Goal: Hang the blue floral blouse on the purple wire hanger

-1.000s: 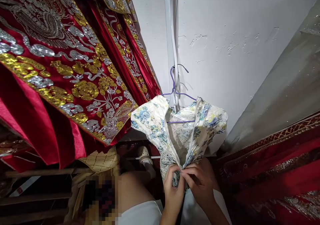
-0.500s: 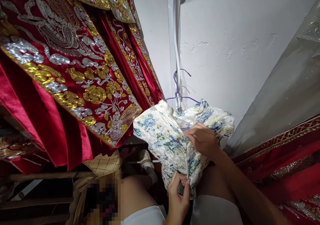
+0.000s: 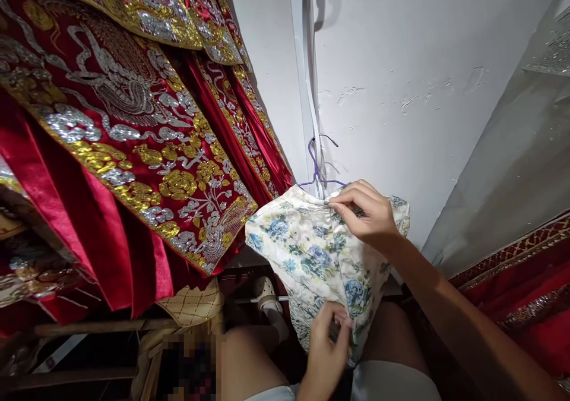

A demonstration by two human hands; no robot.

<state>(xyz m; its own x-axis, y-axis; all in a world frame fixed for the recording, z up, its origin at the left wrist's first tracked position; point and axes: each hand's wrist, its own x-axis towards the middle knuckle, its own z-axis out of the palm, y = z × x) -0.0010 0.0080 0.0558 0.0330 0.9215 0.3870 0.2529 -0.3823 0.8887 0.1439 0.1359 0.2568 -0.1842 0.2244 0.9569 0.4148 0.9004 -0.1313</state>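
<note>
A white dress (image 3: 307,252) with blue and green flowers hangs from a purple clothes hanger (image 3: 315,166), above my knees. A zipper seam (image 3: 342,270) runs down its middle, closed from the neckline to the lower hand. At the neckline, my right hand (image 3: 365,211) is closed in a pinch at the seam's top; the zipper pull itself is hidden by the fingertips. Lower down, my left hand (image 3: 332,338) pinches the cloth at the seam between thumb and fingers. The dress's lower end is hidden by my left hand and legs.
Red gowns (image 3: 187,169) with gold and silver embroidery hang close on the left. A white strap (image 3: 307,62) runs down the white wall (image 3: 401,44) behind the hanger. More red cloth (image 3: 525,282) lies at right. A wooden rack (image 3: 84,330) stands at lower left.
My right hand has moved up along the seam to the neckline. The back opening, spread in a V before, is now drawn together. My left hand still pinches the lower seam.
</note>
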